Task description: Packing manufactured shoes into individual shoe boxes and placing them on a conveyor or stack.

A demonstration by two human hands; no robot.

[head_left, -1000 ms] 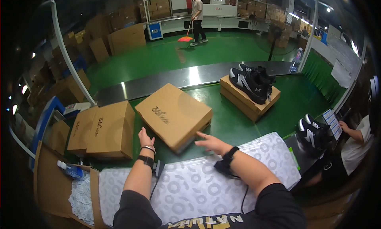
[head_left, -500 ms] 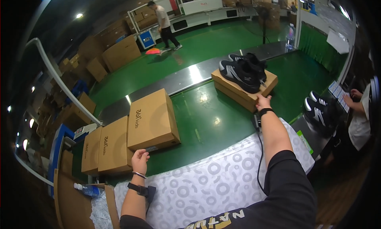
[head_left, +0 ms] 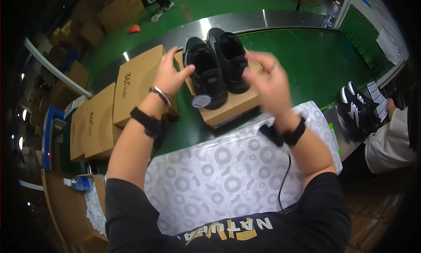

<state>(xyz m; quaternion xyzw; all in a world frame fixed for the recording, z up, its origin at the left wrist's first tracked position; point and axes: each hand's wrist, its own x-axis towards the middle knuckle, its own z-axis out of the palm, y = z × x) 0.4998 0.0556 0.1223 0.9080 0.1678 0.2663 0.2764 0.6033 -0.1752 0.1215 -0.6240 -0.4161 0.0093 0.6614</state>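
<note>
A pair of black sneakers (head_left: 206,75) stands side by side on a closed brown shoebox (head_left: 234,110), heels toward me. From the heel of the left sneaker hangs a round white and blue tag (head_left: 201,101). My left hand (head_left: 172,73) is at the outer side of the left sneaker, thumb and fingers spread, holding nothing. On the other side my right hand (head_left: 268,80), blurred by motion, is beside the right sneaker (head_left: 231,62) with its thumb and fingers apart. Whether either hand touches a sneaker cannot be made out.
Several brown shoeboxes (head_left: 139,84) lie on the green belt to the left. White patterned paper (head_left: 219,174) covers the near surface. A carton (head_left: 66,209) with crumpled paper and a bottle stands lower left. At the right, another person's hand (head_left: 391,106) is near more black sneakers (head_left: 357,108).
The shoebox with the sneakers has come nearer and to the left, and turned. My right hand has let go of the box. My left hand has risen beside the sneakers.
</note>
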